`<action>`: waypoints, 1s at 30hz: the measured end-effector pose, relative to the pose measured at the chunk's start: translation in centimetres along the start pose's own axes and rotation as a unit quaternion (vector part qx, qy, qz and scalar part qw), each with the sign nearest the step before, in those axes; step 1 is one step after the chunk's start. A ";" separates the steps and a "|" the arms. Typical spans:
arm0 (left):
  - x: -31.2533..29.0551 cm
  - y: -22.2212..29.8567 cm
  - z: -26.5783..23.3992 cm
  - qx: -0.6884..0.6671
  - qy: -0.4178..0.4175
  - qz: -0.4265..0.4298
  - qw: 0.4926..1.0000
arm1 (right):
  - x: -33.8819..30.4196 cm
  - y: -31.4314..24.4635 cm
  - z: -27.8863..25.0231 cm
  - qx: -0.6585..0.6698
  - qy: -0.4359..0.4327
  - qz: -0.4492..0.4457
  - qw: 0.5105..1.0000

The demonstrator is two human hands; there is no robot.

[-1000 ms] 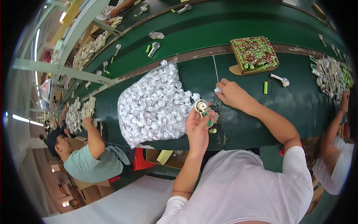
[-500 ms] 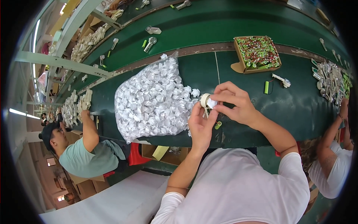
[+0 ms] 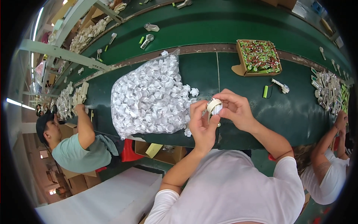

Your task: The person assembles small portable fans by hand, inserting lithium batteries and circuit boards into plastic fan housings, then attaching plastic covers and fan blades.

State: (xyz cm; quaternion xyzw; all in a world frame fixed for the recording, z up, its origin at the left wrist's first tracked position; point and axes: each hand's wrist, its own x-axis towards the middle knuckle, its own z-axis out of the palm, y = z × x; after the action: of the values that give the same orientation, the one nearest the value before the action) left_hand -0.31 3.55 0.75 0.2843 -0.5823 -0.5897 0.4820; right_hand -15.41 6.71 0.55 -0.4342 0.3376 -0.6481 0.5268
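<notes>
head view: my left hand grips a cream, smooth ring-shaped housing, thumb and fingers pinching it from the left. my right hand has bent fingers on the same assembly, pinching at a glossy white plastic piece in the ring's opening; how far it's seated, can't tell, fingers cover it. both sit between my hands, over the dark green, slightly shiny table. left of that: clear, crinkled plastic bag, stuffed with small white petal-edged cups, a few loose at its right edge. top right of my hands: brown cardboard box, side flap folded out, packed with green cylindrical cells and thin red wires. just below it, one green cell, smooth cylinder, wired to a white elongated part. far right, heap of grey-white handle-shaped parts. any markings on the parts are too small to read.
</notes>
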 end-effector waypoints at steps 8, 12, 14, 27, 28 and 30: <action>1.2 -2.4 1.6 0.289 0.062 0.051 0.954 | 7.8 4.5 -5.2 -0.301 0.330 -0.097 0.889; -1.5 -2.3 0.4 0.278 0.019 0.033 0.960 | 9.1 6.4 -6.2 -0.389 0.093 -0.062 0.914; -2.6 -2.5 -0.4 0.189 0.019 0.005 0.982 | 8.9 4.9 -3.0 -0.411 -0.065 -0.039 0.909; 5.7 -3.2 3.7 0.155 -0.133 -0.064 0.977 | -3.6 -0.5 -5.9 -0.608 -0.124 0.105 0.777; 6.0 -3.4 5.7 0.193 -0.166 -0.062 0.965 | -5.7 -2.0 -6.5 -0.574 -0.094 0.111 0.806; 6.1 -4.3 9.4 0.255 -0.245 0.019 0.935 | -9.5 -4.3 -7.3 -0.530 -0.025 0.116 0.840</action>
State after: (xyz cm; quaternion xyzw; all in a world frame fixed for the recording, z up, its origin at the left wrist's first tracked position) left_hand -12.02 1.34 -0.53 0.2334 -0.8184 -0.4637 0.2467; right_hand -23.12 16.80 -0.45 -0.6208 0.6642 -0.2935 0.2956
